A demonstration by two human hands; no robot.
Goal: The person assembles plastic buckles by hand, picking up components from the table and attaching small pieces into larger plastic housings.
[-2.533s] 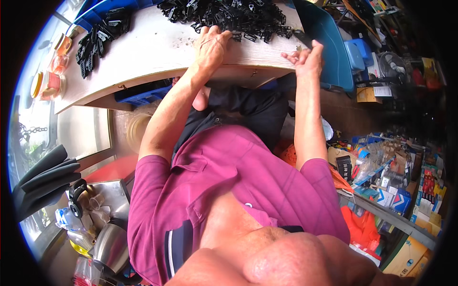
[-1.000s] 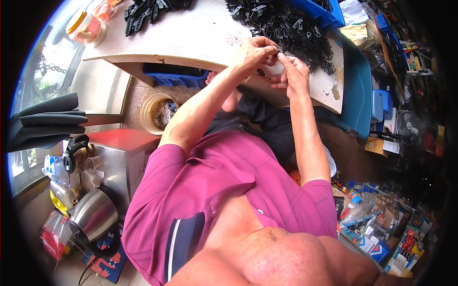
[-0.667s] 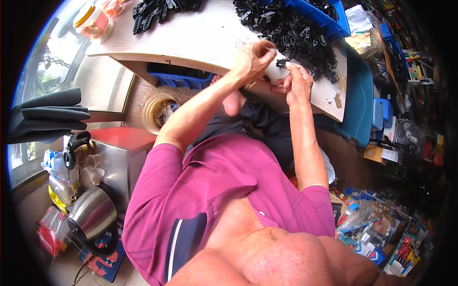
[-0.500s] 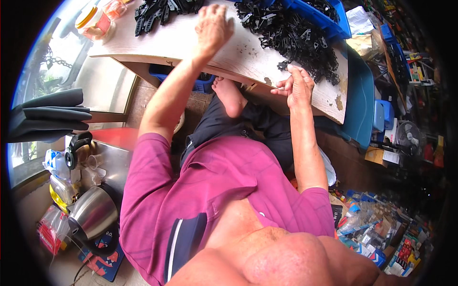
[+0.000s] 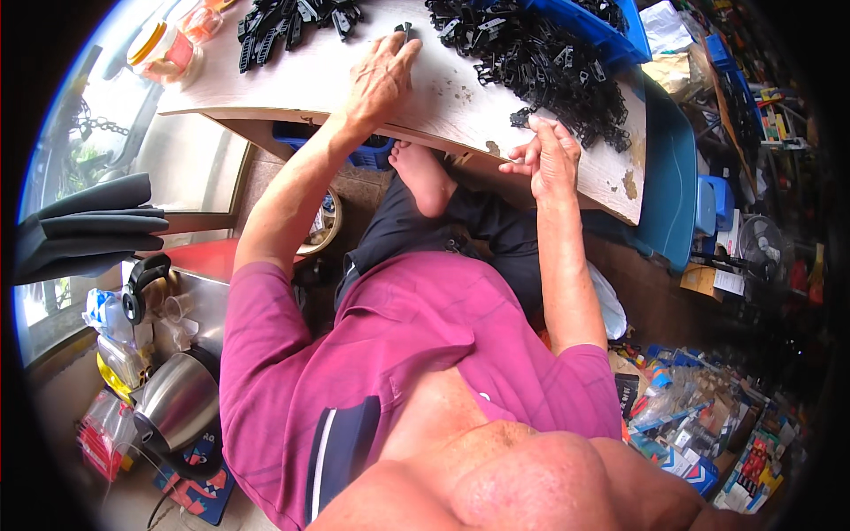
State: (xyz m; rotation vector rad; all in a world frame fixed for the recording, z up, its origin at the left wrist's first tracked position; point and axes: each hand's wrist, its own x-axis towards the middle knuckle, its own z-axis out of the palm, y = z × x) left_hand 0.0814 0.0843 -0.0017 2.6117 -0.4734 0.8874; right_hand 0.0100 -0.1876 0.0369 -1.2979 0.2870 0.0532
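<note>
My left hand (image 5: 381, 81) reaches over the white table (image 5: 460, 97), its fingers closed on a small black plastic part (image 5: 405, 30) that sticks out past the fingertips. To its left lies a cluster of black toothed plastic strips (image 5: 274, 31). At the near edge of a large heap of black plastic clips (image 5: 553, 75) is my right hand (image 5: 554, 164), thumb and fingers drawn together in a pinch. A small black piece touches or lies just beyond those fingertips; whether the hand grips it is unclear.
A blue bin (image 5: 620, 35) with more black parts stands behind the heap. The orange-lidded jar (image 5: 164, 51) sits at the table's left end. A teal stool or chair (image 5: 668, 177) adjoins the right edge. A steel kettle (image 5: 181, 398) is at lower left.
My left hand has come back toward me and slightly left, and a small black part now shows at its fingertips. My right hand has barely moved.
</note>
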